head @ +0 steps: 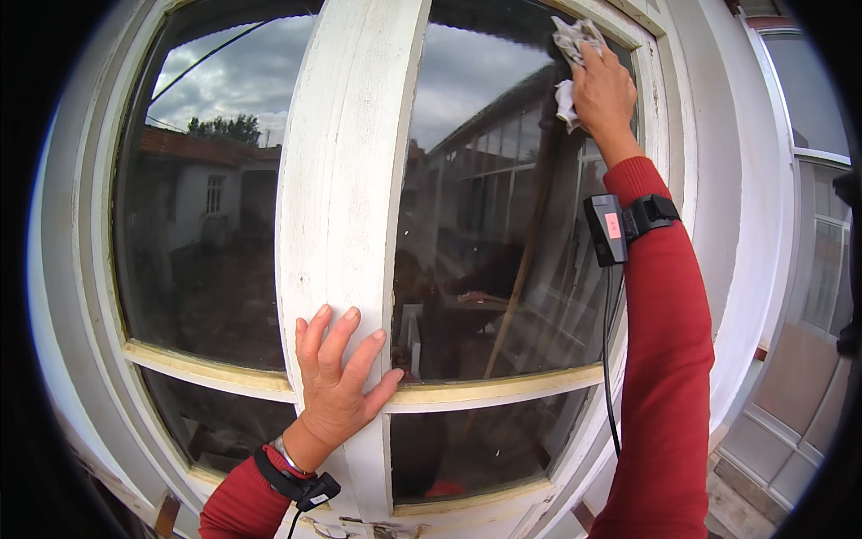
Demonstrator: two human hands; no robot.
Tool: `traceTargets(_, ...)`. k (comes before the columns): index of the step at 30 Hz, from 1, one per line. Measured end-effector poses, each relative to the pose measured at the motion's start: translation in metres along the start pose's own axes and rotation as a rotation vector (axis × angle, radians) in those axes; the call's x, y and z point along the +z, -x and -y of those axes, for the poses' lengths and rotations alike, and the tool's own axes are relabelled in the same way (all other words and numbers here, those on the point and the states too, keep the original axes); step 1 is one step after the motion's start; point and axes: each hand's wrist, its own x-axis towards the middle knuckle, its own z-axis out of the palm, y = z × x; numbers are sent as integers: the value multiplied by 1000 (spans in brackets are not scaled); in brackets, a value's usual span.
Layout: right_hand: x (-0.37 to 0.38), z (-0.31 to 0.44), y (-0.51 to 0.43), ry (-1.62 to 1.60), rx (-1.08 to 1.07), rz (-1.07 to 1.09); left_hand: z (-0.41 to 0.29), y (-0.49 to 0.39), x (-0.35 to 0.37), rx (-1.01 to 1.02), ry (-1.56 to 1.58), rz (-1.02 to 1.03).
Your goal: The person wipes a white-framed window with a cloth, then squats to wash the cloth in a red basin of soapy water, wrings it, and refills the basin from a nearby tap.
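Note:
My right hand (604,94) holds a crumpled whitish cloth (569,104) against the upper right part of the right window pane (485,202). Fingers spread, my left hand (343,377) rests on the white painted wooden centre post (343,168) between the two sides of the window. To its left is another large glass pane (209,256). Both panes show reflections of clouds and low buildings. A black device is strapped to each wrist over red sleeves, with a cable hanging from it.
Smaller lower panes (478,451) sit beneath the crossbar (498,393) of the frame. Metal hardware (377,527) is on the post at the bottom edge. Another glazed frame (808,269) and concrete steps (744,488) stand at the right.

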Motion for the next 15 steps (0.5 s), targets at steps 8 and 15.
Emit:
traceTargets(8, 29, 54, 20, -230, -325, -256, -2, -2, -2, 0, -30, 21)
traceTargets(15, 44, 8, -57, 122, -66, -90, -3, -3, -4, -10, -25, 44)
